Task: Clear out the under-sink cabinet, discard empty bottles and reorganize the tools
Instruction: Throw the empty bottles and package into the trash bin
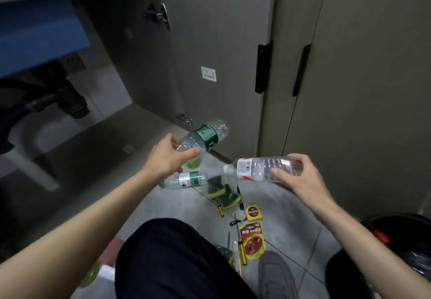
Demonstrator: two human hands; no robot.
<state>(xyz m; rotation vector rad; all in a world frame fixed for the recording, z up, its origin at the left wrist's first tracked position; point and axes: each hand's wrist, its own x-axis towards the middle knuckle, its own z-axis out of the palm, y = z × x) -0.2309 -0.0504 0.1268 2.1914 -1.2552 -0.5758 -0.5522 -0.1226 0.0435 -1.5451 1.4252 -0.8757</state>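
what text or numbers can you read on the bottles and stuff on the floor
Nothing reads clearly.
Green-label bottle in the left hand: print blurred.
Red-and-white-label bottle in the right hand: barcode only, digits too small.
Floor bottle: blurred.
Red packet: characters unreadable.
Yellow tape measure: marking too small.

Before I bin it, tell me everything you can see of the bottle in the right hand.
The red-and-white labelled bottle is clear, ribbed plastic and looks empty. Its label carries a barcode. It is held roughly horizontal in the air above the floor, neck pointing left toward the other hand; I cannot tell whether a cap is on. The right hand grips its base end, thumb on the near side. Nothing else touches it.
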